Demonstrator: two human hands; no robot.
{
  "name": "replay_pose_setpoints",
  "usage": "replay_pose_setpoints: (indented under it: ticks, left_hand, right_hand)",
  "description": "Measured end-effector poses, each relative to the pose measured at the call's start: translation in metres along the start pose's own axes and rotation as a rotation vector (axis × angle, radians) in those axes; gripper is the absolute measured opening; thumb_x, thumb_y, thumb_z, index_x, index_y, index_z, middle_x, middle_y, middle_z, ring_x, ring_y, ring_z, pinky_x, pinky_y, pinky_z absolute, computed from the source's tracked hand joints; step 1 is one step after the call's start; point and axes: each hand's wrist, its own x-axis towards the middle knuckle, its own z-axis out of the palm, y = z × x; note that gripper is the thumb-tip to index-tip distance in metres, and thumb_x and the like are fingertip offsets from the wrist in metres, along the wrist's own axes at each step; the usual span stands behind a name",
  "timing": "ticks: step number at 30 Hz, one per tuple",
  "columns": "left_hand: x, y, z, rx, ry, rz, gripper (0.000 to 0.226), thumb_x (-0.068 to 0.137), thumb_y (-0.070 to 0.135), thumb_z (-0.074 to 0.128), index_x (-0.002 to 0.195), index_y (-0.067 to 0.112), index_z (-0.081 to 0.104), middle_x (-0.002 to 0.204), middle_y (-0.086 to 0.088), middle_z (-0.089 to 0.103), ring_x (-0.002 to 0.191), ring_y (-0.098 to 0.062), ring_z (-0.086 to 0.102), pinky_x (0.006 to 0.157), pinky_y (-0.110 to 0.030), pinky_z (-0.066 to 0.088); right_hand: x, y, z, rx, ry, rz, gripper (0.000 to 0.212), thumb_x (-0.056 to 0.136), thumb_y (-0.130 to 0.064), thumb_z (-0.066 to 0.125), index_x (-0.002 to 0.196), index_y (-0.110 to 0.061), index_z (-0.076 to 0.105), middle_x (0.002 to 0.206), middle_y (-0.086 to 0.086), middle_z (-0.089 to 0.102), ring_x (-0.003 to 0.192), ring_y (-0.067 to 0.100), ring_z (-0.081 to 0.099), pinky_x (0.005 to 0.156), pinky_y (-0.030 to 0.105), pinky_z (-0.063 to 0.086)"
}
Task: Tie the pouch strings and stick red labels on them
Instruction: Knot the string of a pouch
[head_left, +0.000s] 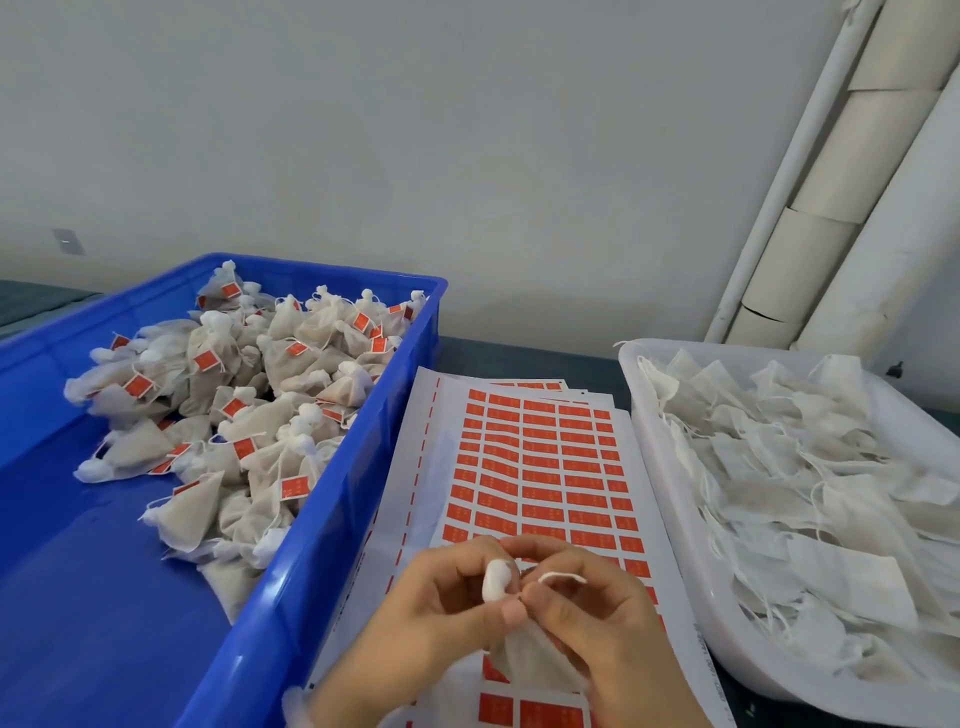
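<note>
We see a dark desk (524, 353) against a plain pale wall (415, 130), with white pipes (810, 171) running slanted in the upper right of the frame. At the left, a blue crate (322, 525) holds a heap of tied pouches that carry red labels (244, 395). At the right, a white tub (670, 499) is full of flat, untied pouches (810, 493). Between both containers lie sheets of red labels (535, 462), partly covered by our hands. At the bottom centre, the left hand (441, 613) is closed around the gathered neck of one pouch (530, 660), and the right hand (597, 618) pinches its white string (561, 577). The pouch hangs just above the sheets.
</note>
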Motion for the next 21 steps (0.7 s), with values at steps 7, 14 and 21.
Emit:
replay_pose_setpoints:
  ticks: [7,14,21]
  left_hand:
    - [0.006,-0.02,-0.003,0.02,0.085,-0.044,0.014,0.079,0.027,0.057,0.089,0.025,0.067,0.104,0.002,0.068,0.104,-0.019,0.061,0.085,-0.028,0.053]
    - [0.014,-0.041,0.007,-0.009,0.152,-0.018,0.023,0.077,0.042,0.059,0.096,0.034,0.069,0.122,0.026,0.052,0.118,-0.003,0.051,0.088,-0.019,0.048]
    - [0.015,-0.044,0.003,-0.115,0.085,-0.108,0.041,0.075,0.035,0.058,0.116,0.028,0.058,0.122,0.017,0.059,0.115,-0.014,0.058,0.092,-0.03,0.05]
  right_hand:
    - [0.001,0.011,0.005,0.026,0.077,0.052,0.019,0.053,-0.039,0.067,0.071,-0.044,0.071,0.083,-0.021,0.069,0.083,-0.003,0.064,0.058,0.012,0.051]
    - [0.003,0.029,0.005,0.194,0.034,0.157,0.032,0.047,-0.043,0.073,0.072,-0.023,0.072,0.099,-0.006,0.072,0.094,0.017,0.068,0.084,0.034,0.053]
    - [0.005,0.033,0.004,0.266,0.052,0.254,0.018,0.055,-0.028,0.071,0.071,-0.02,0.074,0.079,0.009,0.072,0.074,0.022,0.07,0.06,0.025,0.055]
